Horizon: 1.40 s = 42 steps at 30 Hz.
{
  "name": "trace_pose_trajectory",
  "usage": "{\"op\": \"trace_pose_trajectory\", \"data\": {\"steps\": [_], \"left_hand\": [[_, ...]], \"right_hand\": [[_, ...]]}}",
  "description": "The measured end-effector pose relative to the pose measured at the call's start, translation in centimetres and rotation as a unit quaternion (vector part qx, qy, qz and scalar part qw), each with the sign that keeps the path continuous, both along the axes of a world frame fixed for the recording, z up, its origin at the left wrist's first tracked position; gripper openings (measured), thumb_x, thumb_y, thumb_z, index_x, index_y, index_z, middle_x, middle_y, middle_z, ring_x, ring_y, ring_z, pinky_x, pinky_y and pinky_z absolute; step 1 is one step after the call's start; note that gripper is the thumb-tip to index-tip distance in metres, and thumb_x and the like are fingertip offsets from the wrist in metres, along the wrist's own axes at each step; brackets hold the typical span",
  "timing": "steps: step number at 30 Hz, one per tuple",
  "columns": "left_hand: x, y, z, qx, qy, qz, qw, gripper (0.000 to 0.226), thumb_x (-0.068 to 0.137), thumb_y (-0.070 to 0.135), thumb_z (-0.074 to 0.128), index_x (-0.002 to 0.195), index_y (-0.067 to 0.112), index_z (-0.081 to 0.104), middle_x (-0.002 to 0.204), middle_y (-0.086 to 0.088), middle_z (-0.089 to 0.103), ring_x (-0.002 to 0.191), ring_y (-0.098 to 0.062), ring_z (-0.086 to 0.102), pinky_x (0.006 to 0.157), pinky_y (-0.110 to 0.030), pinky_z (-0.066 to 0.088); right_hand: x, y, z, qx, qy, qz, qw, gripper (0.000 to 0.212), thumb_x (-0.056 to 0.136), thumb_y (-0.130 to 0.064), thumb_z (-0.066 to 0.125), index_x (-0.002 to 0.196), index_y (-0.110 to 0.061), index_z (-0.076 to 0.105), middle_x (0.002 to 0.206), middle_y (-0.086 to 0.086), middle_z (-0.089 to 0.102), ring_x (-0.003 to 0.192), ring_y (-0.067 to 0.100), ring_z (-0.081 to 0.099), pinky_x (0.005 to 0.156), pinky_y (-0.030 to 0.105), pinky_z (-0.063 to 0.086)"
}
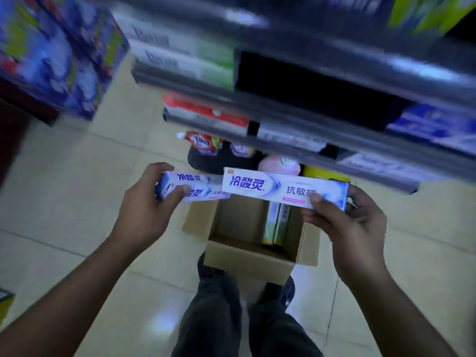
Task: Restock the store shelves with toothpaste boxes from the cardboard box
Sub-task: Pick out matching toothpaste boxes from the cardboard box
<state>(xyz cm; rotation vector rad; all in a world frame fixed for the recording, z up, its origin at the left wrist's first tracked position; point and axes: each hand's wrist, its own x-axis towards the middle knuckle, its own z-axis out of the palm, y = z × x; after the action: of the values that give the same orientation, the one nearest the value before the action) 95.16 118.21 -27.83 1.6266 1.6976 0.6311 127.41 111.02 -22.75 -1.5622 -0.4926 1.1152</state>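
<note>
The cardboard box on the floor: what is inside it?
Two green toothpaste boxes sit along the right wall of the cardboard box; the visible bottom beside them is bare. Its far end is hidden behind the white toothpaste boxes held by the left hand and right hand.

From my feed I see a floor of pale cream tiles with thin dark joints, glossy enough that a soft glare of overhead light sits on it in the near middle. Grey metal shelves fill the far and right side in stepped tiers, smeared by motion blur; one bay on an upper tier is dark. At the far left a stack of blue packs stands on a dark reddish base, its print too blurred to read.
</note>
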Motion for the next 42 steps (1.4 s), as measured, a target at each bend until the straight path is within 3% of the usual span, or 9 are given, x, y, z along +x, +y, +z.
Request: {"op": "trace_pose_trajectory", "data": {"steps": [3, 12, 14, 18, 23, 29, 33, 37, 42], "left_hand": [[-1.4, 1.4, 9.6, 0.056, -0.066, 0.017, 0.996, 0.024, 0.091, 0.051, 0.066, 0.112, 0.047, 0.056, 0.094, 0.024, 0.068, 0.079, 0.003, 0.064, 0.064, -0.004, 0.043], [-4.1, 6.2, 32.4, 0.202, -0.208, 0.055, 0.955, 0.037, 0.077, 0.016, 0.052, 0.096, 0.045, 0.065, 0.075, 0.024, 0.060, 0.059, 0.005, 0.049, 0.052, -0.015, 0.039], [-3.9, 7.2, 36.2, 0.205, -0.231, 0.047, 0.950, 0.036, 0.071, 0.015, 0.052, 0.089, 0.041, 0.067, 0.072, 0.017, 0.058, 0.054, -0.001, 0.045, 0.049, -0.022, 0.038], [-2.3, 8.6, 42.9, 0.212, -0.252, 0.010, 0.944, 0.027, 0.066, 0.025, 0.054, 0.087, 0.026, 0.071, 0.071, 0.012, 0.064, 0.050, -0.006, 0.045, 0.047, -0.014, 0.036], [0.8, 10.3, 48.6, 0.222, -0.278, -0.049, 0.933, 0.002, 0.075, 0.022, 0.072, 0.075, 0.023, 0.073, 0.081, -0.004, 0.072, 0.079, -0.019, 0.065, 0.077, -0.033, 0.047], [4.5, 10.9, 52.2, 0.178, -0.291, -0.153, 0.928, 0.022, 0.074, 0.038, 0.085, 0.094, 0.040, 0.077, 0.093, 0.005, 0.078, 0.089, -0.010, 0.073, 0.087, -0.037, 0.052], [7.2, 10.6, 54.2, 0.177, -0.349, -0.122, 0.912, 0.025, 0.073, 0.026, 0.091, 0.089, 0.041, 0.078, 0.094, 0.006, 0.079, 0.093, -0.011, 0.073, 0.088, -0.033, 0.050], [9.6, 10.6, 56.9, 0.216, -0.370, -0.099, 0.898, 0.016, 0.082, 0.014, 0.083, 0.087, 0.029, 0.080, 0.091, 0.003, 0.079, 0.088, -0.011, 0.074, 0.086, -0.033, 0.054], [12.1, 11.3, 61.2, 0.274, -0.379, -0.112, 0.877, 0.015, 0.085, 0.009, 0.080, 0.088, 0.023, 0.079, 0.087, 0.000, 0.079, 0.085, -0.015, 0.075, 0.081, -0.030, 0.055]], "right_hand": [[-2.1, 1.6, 9.0, 0.062, 0.013, 0.015, 0.998, 0.048, 0.067, -0.017, 0.085, 0.110, -0.005, 0.066, 0.089, 0.016, 0.077, 0.068, 0.029, 0.074, 0.062, 0.032, 0.061], [-5.4, 2.9, 28.8, 0.200, -0.053, 0.027, 0.978, 0.039, 0.073, -0.016, 0.086, 0.108, -0.012, 0.068, 0.099, 0.019, 0.076, 0.080, 0.035, 0.075, 0.066, 0.036, 0.062], [-5.7, 2.8, 32.0, 0.223, -0.069, 0.019, 0.972, 0.036, 0.074, -0.017, 0.085, 0.106, -0.012, 0.069, 0.097, 0.018, 0.076, 0.081, 0.035, 0.075, 0.066, 0.037, 0.062], [-5.9, 2.9, 38.0, 0.267, -0.085, -0.012, 0.960, 0.037, 0.069, -0.025, 0.093, 0.100, -0.028, 0.073, 0.094, 0.016, 0.078, 0.073, 0.038, 0.075, 0.064, 0.034, 0.061], [-4.7, 2.6, 43.2, 0.315, -0.095, -0.065, 0.942, 0.035, 0.065, -0.032, 0.090, 0.096, -0.031, 0.074, 0.093, 0.018, 0.078, 0.071, 0.042, 0.075, 0.058, 0.033, 0.061], [-3.3, 2.7, 47.1, 0.388, -0.093, -0.081, 0.913, 0.052, 0.060, -0.036, 0.096, 0.105, -0.027, 0.072, 0.099, 0.020, 0.077, 0.080, 0.040, 0.076, 0.063, 0.035, 0.062], [-2.1, 3.2, 48.8, 0.445, -0.114, -0.085, 0.884, 0.052, 0.069, -0.025, 0.085, 0.114, -0.031, 0.060, 0.098, 0.023, 0.076, 0.083, 0.040, 0.076, 0.070, 0.040, 0.063], [-0.7, 4.1, 51.2, 0.464, -0.169, -0.100, 0.864, 0.046, 0.069, -0.034, 0.084, 0.109, -0.040, 0.062, 0.096, 0.015, 0.077, 0.082, 0.034, 0.075, 0.071, 0.029, 0.061], [2.9, 6.3, 54.7, 0.452, -0.329, -0.165, 0.812, 0.042, 0.071, -0.039, 0.085, 0.109, -0.041, 0.068, 0.099, -0.012, 0.071, 0.084, 0.000, 0.068, 0.065, 0.013, 0.053]]}}
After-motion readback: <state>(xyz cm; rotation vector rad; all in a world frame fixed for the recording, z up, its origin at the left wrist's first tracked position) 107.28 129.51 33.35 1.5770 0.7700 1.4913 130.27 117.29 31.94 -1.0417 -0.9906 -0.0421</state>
